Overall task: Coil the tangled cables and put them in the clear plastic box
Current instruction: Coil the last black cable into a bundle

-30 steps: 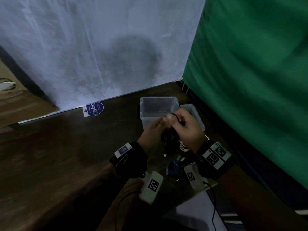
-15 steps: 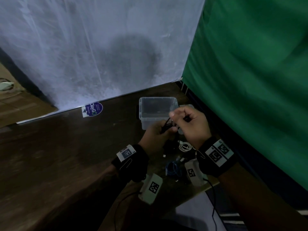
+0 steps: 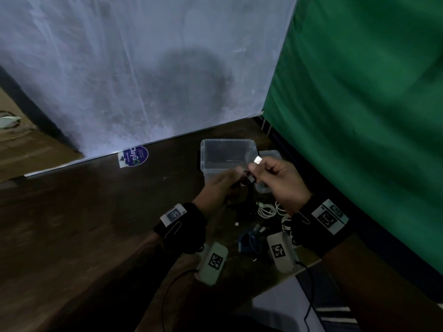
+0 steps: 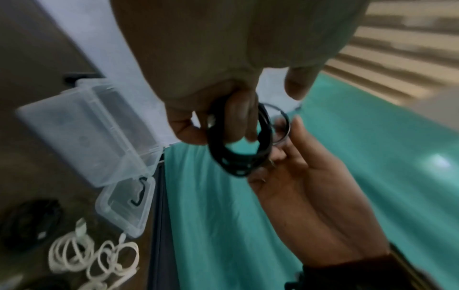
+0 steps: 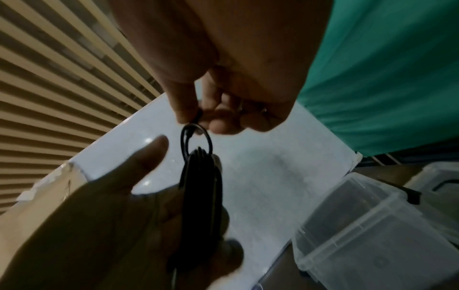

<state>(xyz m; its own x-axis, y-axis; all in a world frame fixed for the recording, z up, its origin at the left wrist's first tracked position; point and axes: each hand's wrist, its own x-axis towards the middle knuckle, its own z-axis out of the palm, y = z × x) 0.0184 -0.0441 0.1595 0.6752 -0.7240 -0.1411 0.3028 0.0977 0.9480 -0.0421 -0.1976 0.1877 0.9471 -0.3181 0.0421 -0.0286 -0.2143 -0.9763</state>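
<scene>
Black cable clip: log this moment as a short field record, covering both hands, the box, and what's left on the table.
left hand: holds the coiled black cable, fingers through the loops
right hand: pinches the cable's free end just above the coil
clear plastic box: open, behind the hands; no cable seen inside
box lid: lies on the table beside the box
white cables: loose on the table
blue cable: on the table, near the wrists
stage: black coil nearly wound, not yet boxed
</scene>
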